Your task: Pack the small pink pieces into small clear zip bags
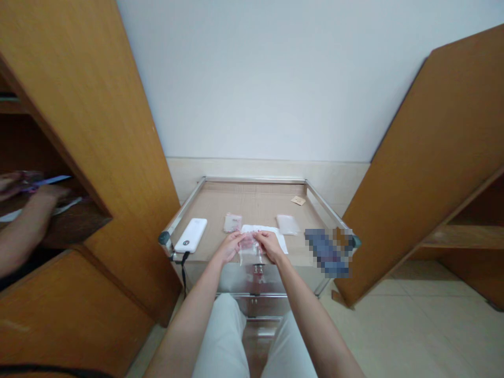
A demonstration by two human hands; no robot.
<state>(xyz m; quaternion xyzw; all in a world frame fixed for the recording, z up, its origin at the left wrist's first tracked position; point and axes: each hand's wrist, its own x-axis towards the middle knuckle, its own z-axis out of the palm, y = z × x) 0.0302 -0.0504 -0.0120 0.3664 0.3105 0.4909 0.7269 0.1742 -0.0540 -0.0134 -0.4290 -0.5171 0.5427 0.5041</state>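
Near the front edge of a small table (252, 194), my left hand (230, 247) and my right hand (270, 245) pinch the top of a clear plastic bag (251, 256) from both sides. Pinkish marks or contents show in the bag between my fingers; I cannot make out which. Beneath the bag and my right hand lies a white sheet (282, 242). A little beyond my left hand is a stack of clear packets (232, 222) with reddish print. Past my right hand rests another pile of clear bags (288, 224).
A white power bank (191, 235) with a black cable lies at the table's left. A small tan card (298, 200) is at the back right, and a blurred-out item (328, 252) at the right edge. Wooden cabinets flank the table; another person's arm (29, 231) reaches over the left shelf.
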